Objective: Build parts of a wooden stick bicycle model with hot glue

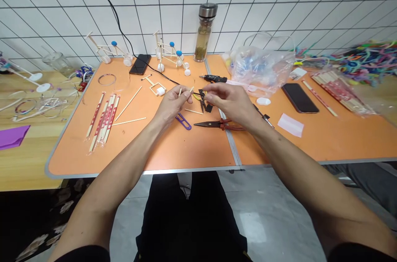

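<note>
Above the middle of the orange table, my left hand point(173, 103) pinches short wooden stick pieces point(191, 89) between thumb and fingers. Close by on the right, my right hand point(228, 103) is curved, its thumb and fingers apart and nothing visible between them. Below the hands lie red-handled long-nose pliers point(211, 124) and a purple utility knife point(184, 122), partly hidden by my left hand. Small yellow-handled pliers point(203, 105) and a short loose stick point(194, 111) rest between the hands. A square stick frame with a white wheel point(160, 91) lies beyond my left hand.
Wrapped chopsticks point(104, 123) lie at left. Stick tricycle models point(170, 57), a phone point(140, 64) and a tea bottle point(204, 34) stand or lie along the back. A soldering-iron-like tool point(214, 78), plastic bag point(260, 67) and second phone point(300, 98) are at right.
</note>
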Demonstrator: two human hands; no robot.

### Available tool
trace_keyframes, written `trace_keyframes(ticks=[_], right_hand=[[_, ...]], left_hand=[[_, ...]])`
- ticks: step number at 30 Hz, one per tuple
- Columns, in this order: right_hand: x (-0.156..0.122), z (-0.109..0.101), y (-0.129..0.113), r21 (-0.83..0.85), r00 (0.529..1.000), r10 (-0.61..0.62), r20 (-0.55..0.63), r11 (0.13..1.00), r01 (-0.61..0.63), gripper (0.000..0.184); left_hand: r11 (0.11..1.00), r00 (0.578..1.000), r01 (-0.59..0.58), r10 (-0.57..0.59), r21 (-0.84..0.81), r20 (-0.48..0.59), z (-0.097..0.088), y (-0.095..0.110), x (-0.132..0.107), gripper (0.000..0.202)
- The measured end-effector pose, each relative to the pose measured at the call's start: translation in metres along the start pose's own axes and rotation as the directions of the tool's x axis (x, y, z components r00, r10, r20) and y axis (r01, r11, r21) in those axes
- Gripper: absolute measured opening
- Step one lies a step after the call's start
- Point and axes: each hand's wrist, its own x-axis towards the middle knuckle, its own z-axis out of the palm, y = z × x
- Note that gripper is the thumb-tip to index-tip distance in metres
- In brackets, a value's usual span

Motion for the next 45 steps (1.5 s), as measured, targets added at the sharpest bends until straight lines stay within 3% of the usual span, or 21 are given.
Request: trace_keyframes(ticks=[3,7,13,20,26,30,37,40,45], right_hand=[[0.027,0.026,-0.012,0.200,1.000,-0.026,0.006,0.980,0.024,0.039],[0.038,0.042,-0.009,0.317,1.000,-0.009,0.013,0.949,0.004,0.046],[0.036,0.043,0.009,0.390,0.998,0.013,-0.056,0.921,0.010,0.046],[0.035,0.039,0.013,0.474,0.996,0.059,-0.059,0.880,-0.024,0.054],[0.034,0.048,0.022,0.645,0.991,0.084,0.100,0.753,-0.129,0.061],[0.033,0.055,0.023,0.656,0.986,0.115,0.117,0.737,-0.164,0.062],[0.037,0.042,0.028,0.666,0.976,0.211,0.062,0.719,-0.198,0.063],[0.036,0.038,0.028,0.612,0.975,0.193,0.109,0.760,-0.219,0.061],[0.032,0.038,0.026,0.492,0.987,0.099,0.129,0.858,-0.151,0.052]], left_hand=[[1.000,1.000,-0.019,0.019,0.001,0.009,-0.001,-0.001,0.001,0.038],[1.000,1.000,0.010,-0.009,0.017,-0.013,-0.003,-0.001,0.001,0.038],[0.991,0.992,0.126,-0.125,0.039,-0.031,-0.001,0.000,0.001,0.038],[0.988,0.988,0.152,-0.151,-0.018,0.010,0.006,0.004,-0.001,0.046],[0.993,0.993,0.115,-0.115,-0.023,-0.011,0.006,0.002,-0.003,0.052],[0.992,0.991,0.129,-0.130,-0.005,-0.017,0.008,0.001,-0.003,0.051],[0.946,0.949,0.309,-0.314,-0.093,-0.034,0.005,0.013,0.001,0.023],[0.947,0.948,0.308,-0.313,-0.091,-0.050,0.001,0.015,0.001,0.017],[0.955,0.953,0.296,-0.296,-0.009,-0.059,-0.003,0.017,0.000,0.013]])
